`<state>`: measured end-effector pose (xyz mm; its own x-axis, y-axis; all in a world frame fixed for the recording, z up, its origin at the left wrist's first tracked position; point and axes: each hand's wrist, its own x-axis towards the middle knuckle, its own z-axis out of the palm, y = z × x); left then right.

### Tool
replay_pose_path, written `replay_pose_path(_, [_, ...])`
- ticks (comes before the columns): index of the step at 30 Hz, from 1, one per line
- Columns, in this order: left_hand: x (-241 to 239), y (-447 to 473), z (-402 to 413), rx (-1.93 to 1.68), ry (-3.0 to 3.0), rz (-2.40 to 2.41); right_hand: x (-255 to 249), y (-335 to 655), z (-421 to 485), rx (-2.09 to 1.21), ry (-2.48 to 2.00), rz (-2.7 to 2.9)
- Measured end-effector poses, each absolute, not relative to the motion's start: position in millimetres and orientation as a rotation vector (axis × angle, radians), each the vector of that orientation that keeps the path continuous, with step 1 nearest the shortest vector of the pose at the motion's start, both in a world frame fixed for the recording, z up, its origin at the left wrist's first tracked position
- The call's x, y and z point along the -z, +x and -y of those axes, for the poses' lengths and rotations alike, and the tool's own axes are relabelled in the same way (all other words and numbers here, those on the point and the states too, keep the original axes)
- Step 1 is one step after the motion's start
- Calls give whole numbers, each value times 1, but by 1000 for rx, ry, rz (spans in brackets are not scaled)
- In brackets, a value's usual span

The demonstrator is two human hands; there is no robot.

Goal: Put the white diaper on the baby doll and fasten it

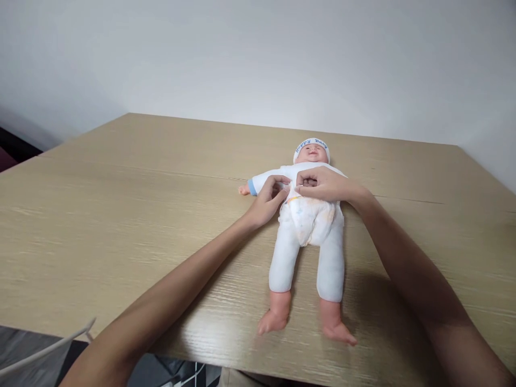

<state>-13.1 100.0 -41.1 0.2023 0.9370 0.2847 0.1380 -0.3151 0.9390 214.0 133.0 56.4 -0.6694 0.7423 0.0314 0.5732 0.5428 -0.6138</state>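
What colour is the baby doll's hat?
The hat is white with blue letters on it. It shows best in the head view.

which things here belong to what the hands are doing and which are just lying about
In use: doll, diaper, left hand and right hand, both at the doll's waist.
Lying about: white cable below the table's near edge.
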Motion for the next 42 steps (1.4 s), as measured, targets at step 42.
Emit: replay_pose_path(42, [2,-22,1,-798,2487,-718,-50,239,12,-622,-787,2426])
